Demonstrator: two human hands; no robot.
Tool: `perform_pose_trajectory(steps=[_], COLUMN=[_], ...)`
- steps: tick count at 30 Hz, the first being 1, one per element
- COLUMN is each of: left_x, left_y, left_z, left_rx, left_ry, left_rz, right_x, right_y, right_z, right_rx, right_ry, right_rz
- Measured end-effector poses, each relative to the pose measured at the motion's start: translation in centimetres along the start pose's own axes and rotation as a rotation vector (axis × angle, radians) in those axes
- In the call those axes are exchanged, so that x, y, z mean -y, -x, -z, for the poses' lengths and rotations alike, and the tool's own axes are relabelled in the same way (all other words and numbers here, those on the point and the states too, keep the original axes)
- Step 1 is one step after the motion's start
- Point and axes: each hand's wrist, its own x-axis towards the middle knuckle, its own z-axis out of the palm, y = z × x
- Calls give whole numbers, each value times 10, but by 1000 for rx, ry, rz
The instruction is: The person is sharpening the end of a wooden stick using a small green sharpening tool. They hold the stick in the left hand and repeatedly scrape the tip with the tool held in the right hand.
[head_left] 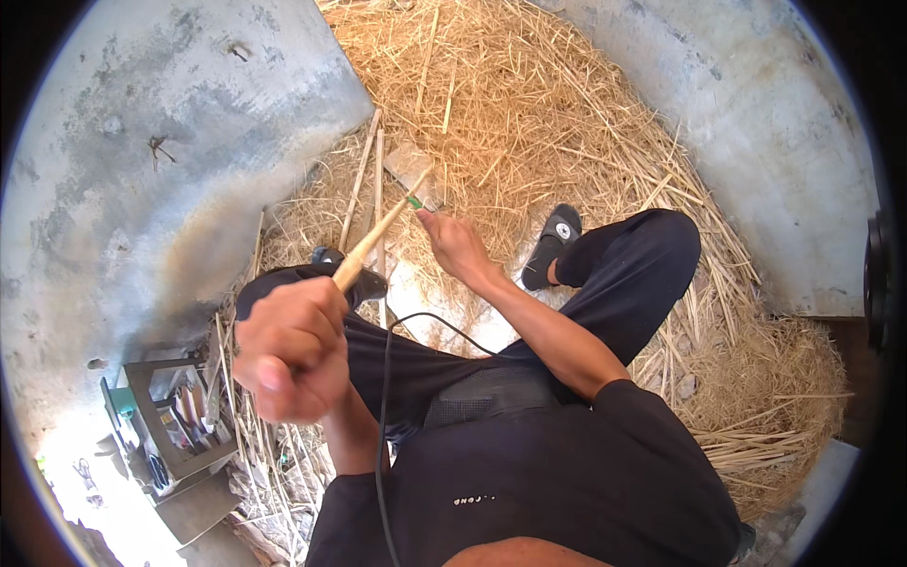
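Observation:
My left hand, raised close in front of me, is closed in a fist around a pale bamboo strip. The strip slants away to the upper right and narrows toward its far end. My right hand is closed near that far end, thumb stretched along the top. A small green piece shows between the thumb and the strip. It looks like part of a tool, but its kind and any blade are hidden. Beyond the tip, a flat greyish-brown board lies among the shavings.
A big heap of straw-coloured shavings covers the floor between grey walls. Long thin strips lie around. At the lower left stands a wooden box with assorted tools. A black cable crosses my lap between my bent legs.

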Motion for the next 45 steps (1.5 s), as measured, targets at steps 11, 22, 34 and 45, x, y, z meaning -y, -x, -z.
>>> perform_pose_trajectory(steps=[11, 22, 34, 45], left_x=[-3, -4, -2, 0], left_y=[-2, -4, -9, -5], left_z=[13, 22, 33, 21], left_rx=[-9, -73, -10, 51], left_ry=[10, -13, -46, -28], left_rz=[2, 19, 26, 25], right_x=[-4, -52, 25, 71], right_y=[5, -44, -2, 38], right_z=[-6, -13, 13, 30], right_rx=[45, -76, -99, 125], right_ry=[-134, -145, -65, -406], right_rz=[110, -66, 18, 87])
